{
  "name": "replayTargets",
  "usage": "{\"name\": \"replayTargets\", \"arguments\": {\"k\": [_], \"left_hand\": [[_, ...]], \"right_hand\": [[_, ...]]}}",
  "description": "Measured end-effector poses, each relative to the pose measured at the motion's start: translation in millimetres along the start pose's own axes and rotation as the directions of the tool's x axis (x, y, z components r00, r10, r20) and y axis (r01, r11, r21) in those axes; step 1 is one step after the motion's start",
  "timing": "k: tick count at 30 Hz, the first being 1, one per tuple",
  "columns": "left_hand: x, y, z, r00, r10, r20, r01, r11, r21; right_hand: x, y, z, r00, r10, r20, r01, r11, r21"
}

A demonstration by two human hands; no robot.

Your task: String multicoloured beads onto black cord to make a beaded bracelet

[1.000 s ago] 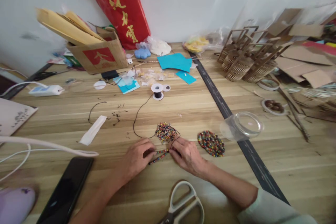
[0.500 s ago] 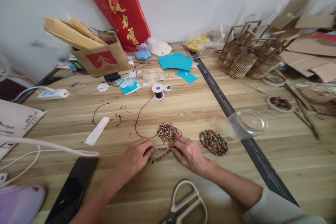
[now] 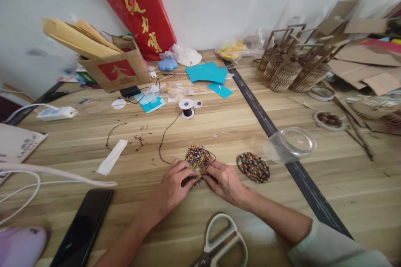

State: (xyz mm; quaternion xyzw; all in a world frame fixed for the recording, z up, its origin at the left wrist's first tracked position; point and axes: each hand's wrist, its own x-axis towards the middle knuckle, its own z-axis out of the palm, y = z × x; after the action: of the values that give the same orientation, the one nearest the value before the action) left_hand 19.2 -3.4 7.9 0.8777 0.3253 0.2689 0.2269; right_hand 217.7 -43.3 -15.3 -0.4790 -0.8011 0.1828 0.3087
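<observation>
My left hand pinches a short string of multicoloured beads, covering much of it. Close by on the right, my right hand is closed on the end of that string, where a black cord loops up from the fingers. Just beyond both hands lies a pile of loose coloured beads. From a white spool of black cord, the line runs down toward the pile and passes behind my left hand. A coiled strand of beads rests to the right of my right hand.
Scissors lie at the near edge, with a black phone to the left. A clear plastic container stands at right. Farther back are blue paper pieces, a cardboard box and small woven baskets.
My left hand has slid right along the bead string, closer to my right hand, and now hides more of the beads. My right hand keeps its place. The view has shifted slightly.
</observation>
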Motion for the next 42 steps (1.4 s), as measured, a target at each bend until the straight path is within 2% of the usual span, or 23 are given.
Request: {"name": "replayTargets", "arguments": {"k": [13, 22, 34, 42], "left_hand": [[2, 4, 6.2, 0.999, 0.043, -0.026, -0.041, 0.997, 0.071], [2, 5, 8.0, 1.0, 0.03, 0.005, -0.031, 0.994, 0.104], [-2, -4, 5.0, 1.0, 0.025, -0.009, -0.026, 0.999, -0.033], [-4, -4, -0.6, 1.0, 0.003, -0.025, -0.003, 1.0, -0.013]], "right_hand": [[1, -2, 0, 1.0, 0.008, -0.005, -0.008, 1.0, 0.011], [1, -3, 0, 1.0, 0.01, -0.011, -0.01, 1.0, -0.002], [1, -1, -1, 1.0, -0.001, -0.004, 0.001, 1.0, 0.027], [2, -1, 0, 1.0, -0.005, -0.015, 0.006, 0.998, 0.063]]}}
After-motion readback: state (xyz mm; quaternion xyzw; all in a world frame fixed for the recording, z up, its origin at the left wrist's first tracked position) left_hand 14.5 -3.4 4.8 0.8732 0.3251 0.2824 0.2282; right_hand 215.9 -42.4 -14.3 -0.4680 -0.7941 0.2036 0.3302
